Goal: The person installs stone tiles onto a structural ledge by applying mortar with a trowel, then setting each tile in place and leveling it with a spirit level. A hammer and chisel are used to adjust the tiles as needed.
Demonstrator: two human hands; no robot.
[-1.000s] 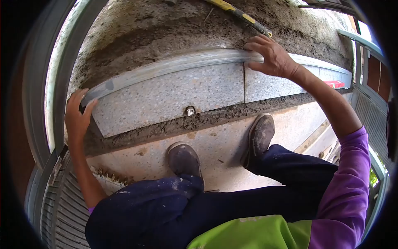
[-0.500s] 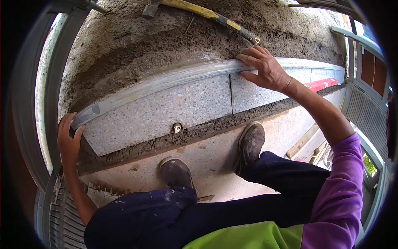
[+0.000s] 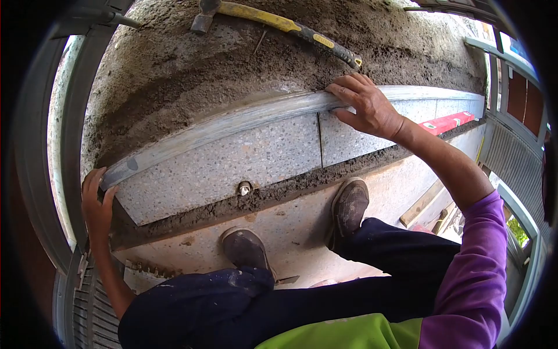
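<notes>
A long grey straightedge bar (image 3: 232,119) lies along the back edge of the speckled tiles (image 3: 232,160). My left hand (image 3: 97,195) grips the bar's left end between thumb and fingers. Farther right, my right hand (image 3: 366,104) is closed over the bar near the joint between two tiles, fingers on the far side and thumb on the near side. Behind the bar is rough wet mortar (image 3: 174,81). A small round fitting (image 3: 244,188) sits at the front edge of the left tile.
A hammer with a yellow and black handle (image 3: 290,29) lies on the mortar. On the right tiles rests a red spirit level (image 3: 447,123). Metal frames (image 3: 87,116) stand left and right. Wooden pieces (image 3: 421,203) lie beyond my right shoe (image 3: 350,203).
The view has shifted slightly, so the hammer and tiles appear a little lower. Both hands keep their grip on the bar, with no clear movement along it.
</notes>
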